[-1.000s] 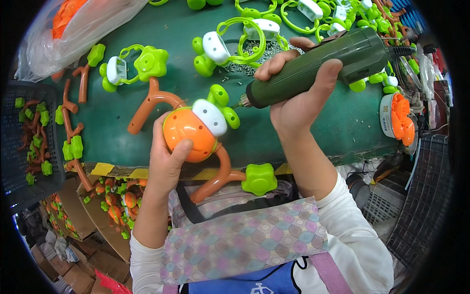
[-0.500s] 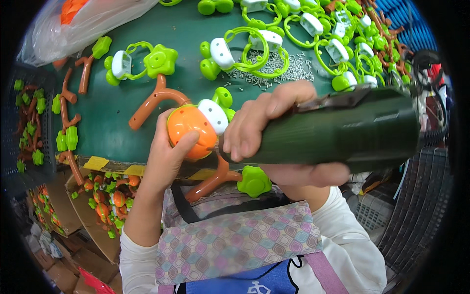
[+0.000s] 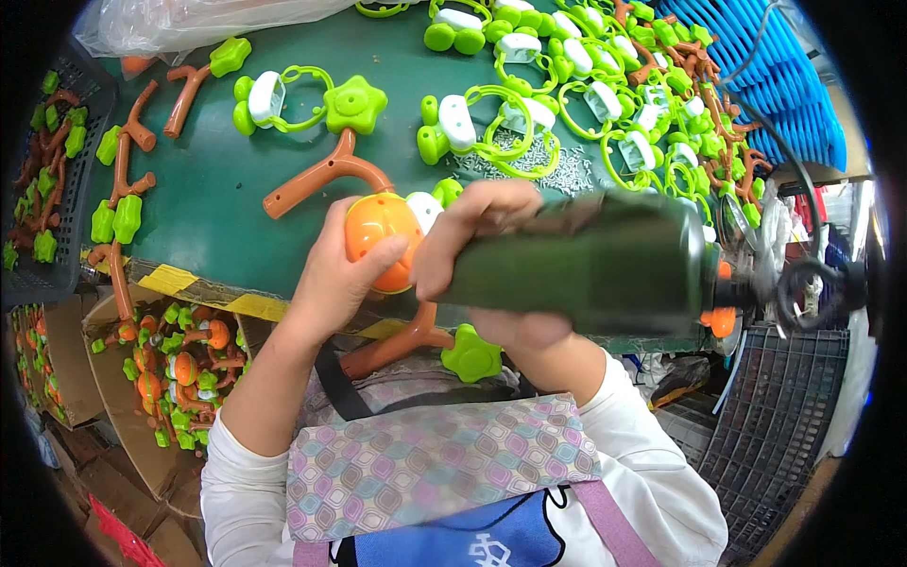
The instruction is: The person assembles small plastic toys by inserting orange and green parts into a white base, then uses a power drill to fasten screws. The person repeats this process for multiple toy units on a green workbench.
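Swung down from its raised, slanted hold of a second ago, the dark green electric screwdriver now lies almost level across the bench edge, its tip end meeting the orange toy ball and hidden behind the fingers. The right hand is wrapped closed around the tool's front end, fingers over the top and palm beneath, while the left hand cups the ball from the person's side, thumb pressed on its face. The ball sits at the near edge of the green table, joined to an orange-brown branch piece that forks away across the surface and another arm that drops below the edge to a green star piece. A white block with green knobs shows just behind the ball. Farther back lie rows of green rings with white blocks and a scatter of small screws. At lower left, a cardboard box holds finished orange and green toys.
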`<control>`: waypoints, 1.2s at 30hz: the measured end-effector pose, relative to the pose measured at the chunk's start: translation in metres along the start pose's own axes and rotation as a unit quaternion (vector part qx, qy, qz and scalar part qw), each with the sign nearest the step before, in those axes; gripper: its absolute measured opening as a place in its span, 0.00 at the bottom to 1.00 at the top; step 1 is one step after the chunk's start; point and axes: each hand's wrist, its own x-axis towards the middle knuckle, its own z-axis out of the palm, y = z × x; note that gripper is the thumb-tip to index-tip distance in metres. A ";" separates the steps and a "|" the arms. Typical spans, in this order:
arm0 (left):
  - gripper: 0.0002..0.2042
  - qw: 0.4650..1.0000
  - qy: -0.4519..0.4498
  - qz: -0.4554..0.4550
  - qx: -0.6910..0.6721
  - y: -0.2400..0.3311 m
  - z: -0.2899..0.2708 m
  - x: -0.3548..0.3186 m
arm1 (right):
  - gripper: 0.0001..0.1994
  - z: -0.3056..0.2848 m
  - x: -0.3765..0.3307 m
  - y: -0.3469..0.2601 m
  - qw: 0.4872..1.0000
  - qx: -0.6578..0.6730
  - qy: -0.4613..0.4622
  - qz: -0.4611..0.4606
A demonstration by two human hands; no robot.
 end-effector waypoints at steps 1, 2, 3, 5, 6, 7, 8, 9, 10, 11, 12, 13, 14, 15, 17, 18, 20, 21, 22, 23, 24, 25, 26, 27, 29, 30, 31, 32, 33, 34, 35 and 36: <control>0.28 1.000 -0.001 -0.008 -0.011 0.002 0.001 0.000 | 0.53 0.000 -0.002 -0.001 0.999 -0.017 0.021 -0.019; 0.27 1.000 -0.003 -0.016 -0.021 0.004 0.001 0.000 | 0.53 0.002 -0.002 -0.008 0.999 -0.021 0.027 0.000; 0.27 1.000 -0.005 -0.004 -0.018 0.007 0.002 0.001 | 0.54 0.000 -0.001 -0.016 1.000 -0.023 0.015 0.004; 0.27 1.000 -0.009 0.019 -0.011 0.014 0.002 0.002 | 0.54 -0.009 -0.001 -0.027 1.000 -0.017 -0.014 -0.007; 0.28 0.999 -0.006 0.032 -0.005 0.021 0.005 0.004 | 0.54 -0.015 -0.001 -0.033 0.999 -0.012 -0.028 -0.021; 0.28 1.000 -0.019 0.010 -0.010 0.031 0.007 0.005 | 0.54 -0.025 0.003 -0.032 0.997 0.010 -0.049 -0.053; 0.28 0.999 -0.031 -0.011 -0.015 0.044 0.008 0.006 | 0.53 -0.035 0.008 -0.032 0.993 0.031 -0.070 -0.086; 0.29 0.998 -0.043 -0.033 -0.018 0.054 0.010 0.007 | 0.52 -0.039 0.009 -0.034 0.990 0.052 -0.083 -0.102; 0.29 0.998 -0.051 -0.046 -0.004 0.058 0.012 0.008 | 0.51 -0.043 0.011 -0.037 0.986 0.073 -0.097 -0.118; 0.28 0.998 -0.038 -0.035 0.034 0.051 0.013 0.011 | 0.50 -0.047 0.012 -0.040 0.980 0.094 -0.112 -0.132; 0.28 0.997 -0.024 -0.023 0.073 0.040 0.012 0.015 | 0.50 -0.056 0.016 -0.046 0.970 0.106 -0.145 -0.166; 0.27 0.994 -0.007 -0.011 0.113 0.031 0.008 0.017 | 0.49 -0.062 0.017 -0.048 0.965 0.108 -0.133 -0.199; 0.28 0.997 -0.004 -0.031 0.071 0.032 0.002 0.015 | 0.49 -0.069 0.019 -0.050 0.960 0.109 -0.119 -0.231; 0.28 0.998 -0.004 -0.053 0.028 0.032 -0.003 0.012 | 0.49 -0.073 0.017 -0.052 0.960 0.093 -0.055 -0.259; 0.32 0.998 -0.004 -0.030 0.056 0.026 -0.014 0.008 | 0.48 -0.088 0.014 -0.043 0.962 0.051 0.073 -0.258; 0.32 0.997 0.004 -0.001 0.075 0.017 -0.019 0.006 | 0.48 -0.096 0.014 -0.035 0.959 0.035 0.134 -0.249; 0.32 0.982 0.010 0.067 0.174 0.002 -0.027 0.010 | 0.46 -0.105 0.008 -0.015 0.965 0.000 0.188 -0.180; 0.32 0.963 0.040 0.113 0.241 0.003 -0.025 0.011 | 0.46 -0.106 0.006 -0.004 0.968 -0.027 0.198 -0.151; 0.32 0.937 0.067 0.161 0.304 0.006 -0.021 0.013 | 0.45 -0.107 0.004 0.005 0.969 -0.056 0.209 -0.122; 0.32 0.903 0.093 0.208 0.365 0.008 -0.019 0.015 | 0.44 -0.109 0.003 0.011 0.973 -0.068 0.192 -0.105; 0.32 0.909 0.076 0.208 0.354 0.006 -0.018 0.015 | 0.45 -0.109 0.002 0.014 0.975 -0.083 0.185 -0.089; 0.32 0.915 0.073 0.206 0.340 0.004 -0.016 0.015 | 0.45 -0.108 0.002 0.016 0.977 -0.097 0.177 -0.072; 0.32 0.920 0.071 0.203 0.326 0.002 -0.013 0.015 | 0.45 -0.109 0.002 0.020 0.977 -0.092 0.177 -0.076; 0.32 0.925 0.068 0.202 0.313 0.000 -0.011 0.015 | 0.45 -0.109 0.004 0.024 0.977 -0.086 0.178 -0.082; 0.32 0.929 0.066 0.208 0.297 -0.005 -0.008 0.017 | 0.45 -0.108 0.009 0.034 0.976 -0.067 0.181 -0.099; 0.32 0.931 0.065 0.212 0.291 -0.007 -0.009 0.017 | 0.45 -0.104 0.014 0.040 0.975 -0.052 0.184 -0.111; 0.32 0.930 0.066 0.217 0.289 -0.009 -0.008 0.018 | 0.45 -0.101 0.018 0.044 0.974 -0.037 0.186 -0.122; 0.32 0.929 0.066 0.223 0.287 -0.010 -0.008 0.018 | 0.45 -0.098 0.022 0.045 0.976 -0.043 0.176 -0.124; 0.32 0.928 0.069 0.227 0.286 -0.011 -0.008 0.017 | 0.45 -0.096 0.025 0.045 0.976 -0.048 0.174 -0.124; 0.32 0.931 0.068 0.222 0.282 -0.010 -0.008 0.017 | 0.45 -0.093 0.027 0.044 0.976 -0.054 0.173 -0.124; 0.33 0.929 0.066 0.224 0.286 -0.008 -0.008 0.017 | 0.45 -0.091 0.030 0.042 0.976 -0.059 0.171 -0.124; 0.33 0.928 0.066 0.226 0.289 -0.007 -0.008 0.017 | 0.46 -0.089 0.030 0.033 0.975 -0.062 0.170 -0.125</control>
